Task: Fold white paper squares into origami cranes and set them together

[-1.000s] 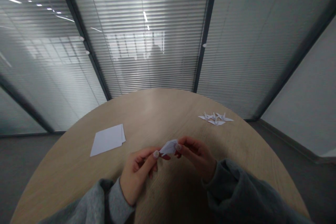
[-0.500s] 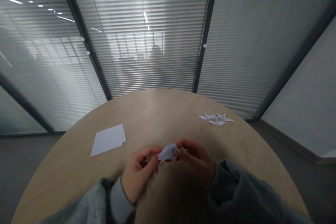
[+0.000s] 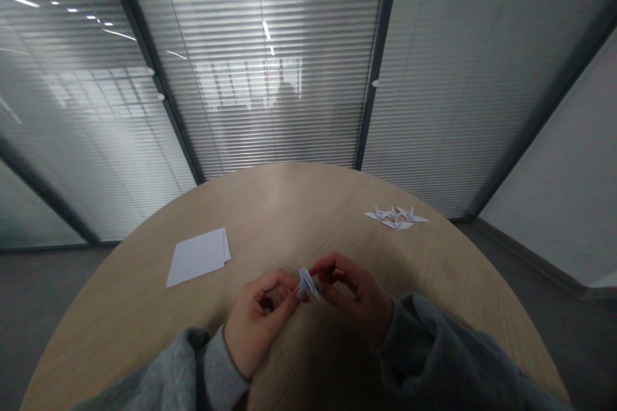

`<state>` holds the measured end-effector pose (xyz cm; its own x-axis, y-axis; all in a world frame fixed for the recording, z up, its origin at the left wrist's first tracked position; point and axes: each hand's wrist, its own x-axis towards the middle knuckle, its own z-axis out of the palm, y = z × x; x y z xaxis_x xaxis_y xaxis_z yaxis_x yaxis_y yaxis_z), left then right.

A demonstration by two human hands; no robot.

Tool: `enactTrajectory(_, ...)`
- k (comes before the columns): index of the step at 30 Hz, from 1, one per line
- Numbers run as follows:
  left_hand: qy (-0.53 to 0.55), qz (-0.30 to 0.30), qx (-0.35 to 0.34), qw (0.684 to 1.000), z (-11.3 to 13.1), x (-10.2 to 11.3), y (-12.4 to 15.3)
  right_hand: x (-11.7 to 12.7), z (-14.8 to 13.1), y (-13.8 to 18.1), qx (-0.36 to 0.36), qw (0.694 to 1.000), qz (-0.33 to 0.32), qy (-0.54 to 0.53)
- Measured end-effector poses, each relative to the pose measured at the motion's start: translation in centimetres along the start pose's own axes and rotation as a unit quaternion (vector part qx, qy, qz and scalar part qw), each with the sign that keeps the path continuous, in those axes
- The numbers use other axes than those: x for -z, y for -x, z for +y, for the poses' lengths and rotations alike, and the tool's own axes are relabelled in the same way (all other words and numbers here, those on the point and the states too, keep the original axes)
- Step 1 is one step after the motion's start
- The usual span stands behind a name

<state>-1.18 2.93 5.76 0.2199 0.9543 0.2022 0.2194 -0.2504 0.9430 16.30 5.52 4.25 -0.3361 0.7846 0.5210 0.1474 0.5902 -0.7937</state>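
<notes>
A small white folded paper, with several pointed layers seen nearly edge-on, is held just above the table in front of me. My left hand pinches its left end between thumb and index finger, the other fingers curled beneath. At the paper's right edge, the thumb and index finger of my right hand close in on it, fingertips touching. Folded white paper cranes rest in a cluster at the table's right side. A short stack of white paper sheets lies to the left, its lower sheet sticking out on the right.
The round wooden table curves away on both sides. Behind its far edge stand glass panels with blinds and dark frames. A white wall is on the right.
The folded paper has turned from showing a broad face to nearly edge-on. My right fingers have shifted slightly left along it. Sheets and cranes are unmoved.
</notes>
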Motion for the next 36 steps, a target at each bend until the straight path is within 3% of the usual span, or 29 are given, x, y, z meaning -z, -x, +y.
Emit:
enactTrajectory(12, -0.114, 0.018, -0.061, 0.991, -0.4, 0.2, 0.0, 0.1, 0.3, 0.2, 0.067, 0.996, -0.012, 0.048)
enactTrajectory(23, -0.177, 0.015, -0.095, 0.98, -1.2, 0.3, 0.0, 0.1, 0.8, 0.2, 0.03, 0.999, -0.012, 0.042)
enactTrajectory(36, -0.177, 0.018, -0.121, 0.977, -0.5, 0.5, 0.0, 0.3, 0.7, 0.1, 0.018, 0.999, -0.035, 0.008)
